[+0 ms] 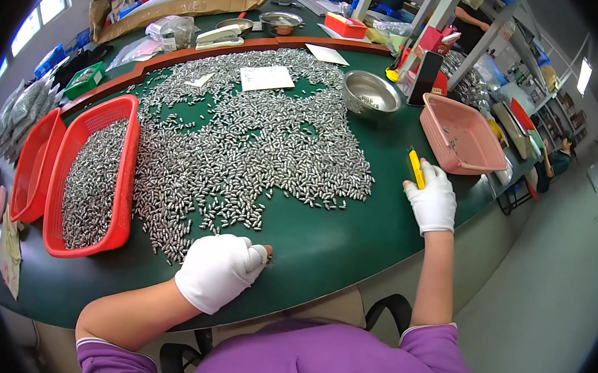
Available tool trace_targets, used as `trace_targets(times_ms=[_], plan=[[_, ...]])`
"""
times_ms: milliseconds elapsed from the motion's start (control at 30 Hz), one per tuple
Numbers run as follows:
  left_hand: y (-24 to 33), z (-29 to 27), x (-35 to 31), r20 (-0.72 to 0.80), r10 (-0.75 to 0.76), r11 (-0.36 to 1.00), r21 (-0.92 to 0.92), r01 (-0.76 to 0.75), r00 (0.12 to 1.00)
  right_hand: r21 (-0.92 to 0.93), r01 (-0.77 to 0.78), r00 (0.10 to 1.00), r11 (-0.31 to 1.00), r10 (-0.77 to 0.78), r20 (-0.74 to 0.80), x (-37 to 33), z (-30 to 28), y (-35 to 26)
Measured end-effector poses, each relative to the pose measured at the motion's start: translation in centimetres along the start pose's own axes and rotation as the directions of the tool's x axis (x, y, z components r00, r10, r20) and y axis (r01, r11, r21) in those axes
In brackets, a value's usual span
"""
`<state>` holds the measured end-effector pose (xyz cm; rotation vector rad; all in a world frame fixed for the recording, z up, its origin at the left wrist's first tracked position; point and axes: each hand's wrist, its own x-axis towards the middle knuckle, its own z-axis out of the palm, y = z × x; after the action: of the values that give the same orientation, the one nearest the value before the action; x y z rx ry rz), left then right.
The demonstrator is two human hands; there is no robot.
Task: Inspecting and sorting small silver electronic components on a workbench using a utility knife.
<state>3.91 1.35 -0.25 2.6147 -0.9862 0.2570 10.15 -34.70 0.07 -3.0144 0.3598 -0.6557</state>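
Note:
My left hand (218, 272), in a white glove with bare fingertips, is closed near the table's front edge, just below a spread of small bullet-shaped metal pieces (246, 148). Whatever its curled fingers may hold is hidden. Off to the right, my gloved right hand (434, 204) grips a yellow utility knife (417, 169) above the green tabletop (350, 242). A pink plastic basket (465, 143) with a few small pieces inside stands just beyond that hand. White paper (266, 79) lies on the far part of the metal pieces.
At the left stand a red basket (128, 174) full of metal pieces and another red basket (31, 168). A steel bowl (370, 87) sits beyond the knife, near an upright dark phone (426, 77). A raised brown rim (253, 43) runs behind the pieces. Other people work farther back.

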Motion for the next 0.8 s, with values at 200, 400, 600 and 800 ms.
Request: trace_targets(times_ms=[200, 400, 600, 800], plan=[[0.3, 0.7, 0.6, -0.066, 0.057, 0.990, 0.136, -0.047, 0.996, 0.037, -0.112, 0.990, 0.993, 0.115, -0.079, 0.0, 2.9, 2.3], [0.5, 0.7, 0.3, -0.012, -0.077, 0.996, -0.045, 0.076, 0.997, 0.751, -0.068, 0.962, 0.657, 0.244, -0.126, -2.8, 1.4, 1.8], [1.3, 0.4, 0.6, 0.074, -0.265, 0.919, -0.282, 0.275, 0.962, 0.929, -0.310, 0.946, 0.201, -0.030, 0.322, -12.5, -3.9, -1.0], [3.0, -0.5, -0.3, 0.235, -0.478, 0.779, -0.332, 0.532, 0.846, 0.863, -0.003, 0.843, 0.505, -0.462, 0.274, -16.1, -4.5, -3.0]])
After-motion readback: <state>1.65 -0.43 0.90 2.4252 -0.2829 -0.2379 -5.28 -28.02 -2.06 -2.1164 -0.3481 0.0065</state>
